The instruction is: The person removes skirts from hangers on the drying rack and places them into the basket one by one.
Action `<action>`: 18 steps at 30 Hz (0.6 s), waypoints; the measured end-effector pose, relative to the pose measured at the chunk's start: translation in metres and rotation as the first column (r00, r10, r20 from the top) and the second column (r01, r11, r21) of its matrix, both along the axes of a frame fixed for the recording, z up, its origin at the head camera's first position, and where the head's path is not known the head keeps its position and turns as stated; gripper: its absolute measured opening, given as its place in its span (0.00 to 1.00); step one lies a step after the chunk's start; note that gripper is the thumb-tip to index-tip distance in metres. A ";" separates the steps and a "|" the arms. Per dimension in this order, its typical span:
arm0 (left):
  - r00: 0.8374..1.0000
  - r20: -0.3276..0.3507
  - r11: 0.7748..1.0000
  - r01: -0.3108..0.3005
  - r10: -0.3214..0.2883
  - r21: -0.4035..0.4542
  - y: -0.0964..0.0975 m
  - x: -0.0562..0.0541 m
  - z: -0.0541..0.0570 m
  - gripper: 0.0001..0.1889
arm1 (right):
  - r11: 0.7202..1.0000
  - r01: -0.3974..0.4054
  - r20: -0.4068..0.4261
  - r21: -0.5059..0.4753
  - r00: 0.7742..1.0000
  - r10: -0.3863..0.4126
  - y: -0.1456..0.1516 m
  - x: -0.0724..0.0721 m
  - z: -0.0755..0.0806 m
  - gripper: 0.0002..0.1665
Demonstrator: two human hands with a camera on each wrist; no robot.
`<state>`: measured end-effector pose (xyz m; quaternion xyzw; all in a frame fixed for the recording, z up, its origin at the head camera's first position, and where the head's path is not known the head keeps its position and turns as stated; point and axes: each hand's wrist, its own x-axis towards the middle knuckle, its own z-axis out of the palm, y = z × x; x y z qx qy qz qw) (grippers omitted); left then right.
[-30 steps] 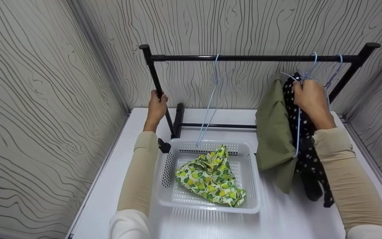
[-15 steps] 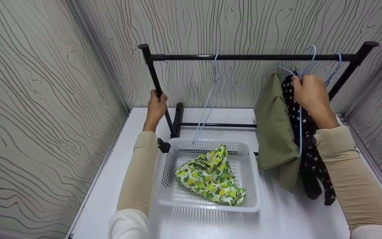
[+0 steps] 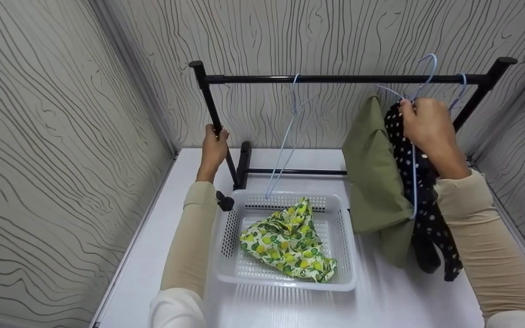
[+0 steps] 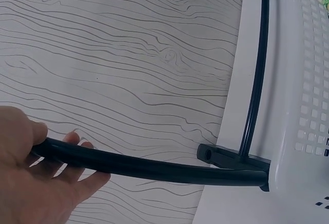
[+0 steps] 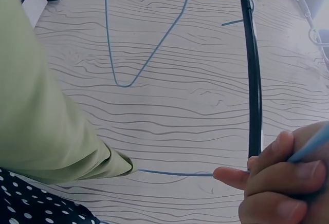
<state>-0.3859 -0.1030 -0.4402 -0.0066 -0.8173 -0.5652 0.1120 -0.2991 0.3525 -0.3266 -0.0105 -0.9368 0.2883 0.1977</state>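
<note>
My left hand (image 3: 213, 148) holds the left upright post (image 4: 139, 165) of a black clothes rack, thumb on one side and fingers on the other. At the right my right hand (image 3: 431, 130) grips a blue wire hanger (image 3: 414, 182) near its neck. Its hook rises above the rack's top rail (image 3: 349, 79). An olive green garment (image 3: 374, 182) is draped on this hanger; in the right wrist view the cloth (image 5: 46, 116) ends at a wire arm. Right behind it hangs a black polka-dot garment (image 3: 399, 130), partly hidden by the hand and forearm.
A white perforated basket (image 3: 285, 285) stands below the rail with a lemon-print cloth (image 3: 285, 246) in it. A bare blue hanger (image 3: 295, 93) hangs left of the rail's middle. Another hanger's hook (image 3: 463, 84) sits on the rail at the right. Patterned walls enclose the white table (image 3: 153, 255).
My right hand has risen slightly with the hanger, whose hook has gone from rail height to above it. The olive garment has shifted a little left. My left hand stays on the post.
</note>
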 end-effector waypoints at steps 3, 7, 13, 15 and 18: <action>1.000 0.003 1.000 -0.018 0.018 -0.014 0.000 0.002 -0.003 0.19 | 1.000 -0.003 0.020 -0.009 1.000 0.003 -0.003 0.004 0.004 0.31; 0.999 -0.010 0.998 -0.048 0.047 -0.042 0.001 0.006 -0.008 0.18 | 1.000 -0.012 0.014 -0.010 1.000 0.012 -0.006 0.009 0.009 0.32; 0.976 -0.089 0.979 -0.200 0.197 -0.030 0.008 0.010 -0.013 0.18 | 1.000 -0.023 -0.029 -0.001 0.999 0.023 -0.011 0.015 0.014 0.32; 0.962 -0.088 0.966 -0.259 0.259 0.013 0.013 0.014 -0.013 0.18 | 1.000 -0.024 -0.041 0.005 0.999 0.025 -0.013 0.017 0.015 0.31; 0.953 -0.073 0.955 -0.288 0.293 0.070 0.021 0.019 -0.015 0.14 | 1.000 -0.018 -0.050 0.010 0.999 0.018 -0.015 0.020 0.016 0.31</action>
